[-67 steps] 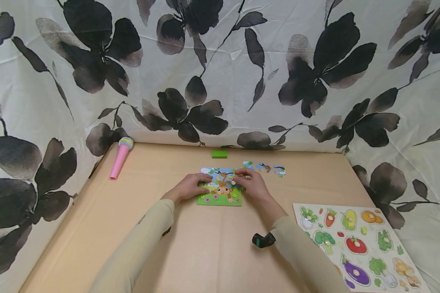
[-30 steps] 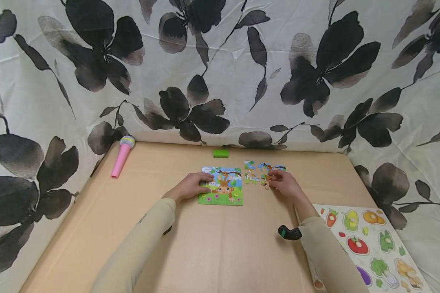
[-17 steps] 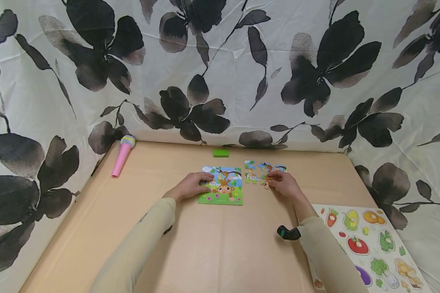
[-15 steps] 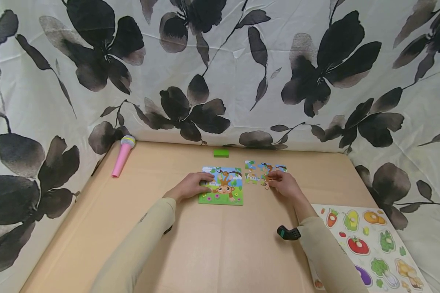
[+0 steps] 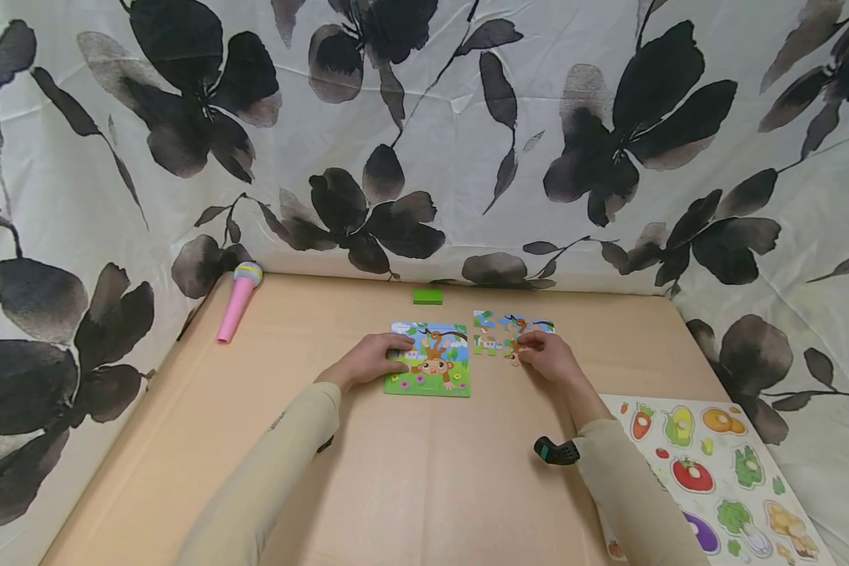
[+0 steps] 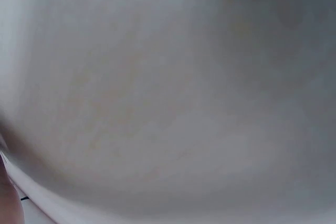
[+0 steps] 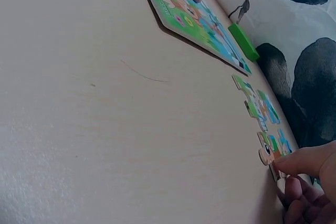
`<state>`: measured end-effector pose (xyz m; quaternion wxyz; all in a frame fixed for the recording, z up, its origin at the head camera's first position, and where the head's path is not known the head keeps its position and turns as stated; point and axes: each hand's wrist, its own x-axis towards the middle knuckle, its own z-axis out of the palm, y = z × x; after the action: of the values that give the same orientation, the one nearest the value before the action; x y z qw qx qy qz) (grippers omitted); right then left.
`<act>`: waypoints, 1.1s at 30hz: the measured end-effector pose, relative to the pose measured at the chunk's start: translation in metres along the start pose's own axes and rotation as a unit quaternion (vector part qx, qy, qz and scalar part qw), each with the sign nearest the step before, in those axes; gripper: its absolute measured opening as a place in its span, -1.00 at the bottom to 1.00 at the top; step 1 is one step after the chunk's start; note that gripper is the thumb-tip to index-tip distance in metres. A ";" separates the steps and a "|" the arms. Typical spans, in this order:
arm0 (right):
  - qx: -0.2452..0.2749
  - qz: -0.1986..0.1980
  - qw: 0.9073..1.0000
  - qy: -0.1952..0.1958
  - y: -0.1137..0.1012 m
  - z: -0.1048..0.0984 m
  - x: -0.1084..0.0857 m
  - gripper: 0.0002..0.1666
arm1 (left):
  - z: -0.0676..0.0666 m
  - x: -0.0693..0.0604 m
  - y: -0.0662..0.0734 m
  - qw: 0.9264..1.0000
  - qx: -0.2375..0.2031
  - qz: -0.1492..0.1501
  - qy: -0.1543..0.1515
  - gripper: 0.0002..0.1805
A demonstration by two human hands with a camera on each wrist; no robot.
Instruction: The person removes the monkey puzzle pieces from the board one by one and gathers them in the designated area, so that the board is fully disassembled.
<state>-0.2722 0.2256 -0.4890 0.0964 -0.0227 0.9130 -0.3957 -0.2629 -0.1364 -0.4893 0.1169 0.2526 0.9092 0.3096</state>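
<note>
The left hand is resting across the left edge of the monkey board, its thumb and index finger spreading apart over the picture, while the right hand is pinching a puzzle piece between thumb and curled fingers. That piece is sitting on the worktop to the right of the board, and more loose pieces are lying between the two. A green block is lying beyond the board, a pink microphone is lying far left, and a vegetable board is lying partly under the right sleeve.
</note>
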 end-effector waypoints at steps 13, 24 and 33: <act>0.031 0.016 0.999 0.000 -0.002 0.000 0.000 -0.62 | -0.003 0.003 0.001 0.997 0.046 0.063 0.003 -0.57; 0.039 -0.043 0.998 -0.037 -0.026 0.008 -0.007 -0.55 | 0.006 0.014 0.015 0.995 0.046 0.090 0.021 -0.68; 0.079 -0.085 0.990 -0.078 -0.060 0.040 -0.006 -0.60 | 0.016 0.019 0.024 0.998 -0.055 0.021 0.034 -0.55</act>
<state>-0.2606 0.1569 -0.4711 0.1349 -0.1237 0.8632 -0.4706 -0.2638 -0.1018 -0.4879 0.0928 0.2542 0.8886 0.3704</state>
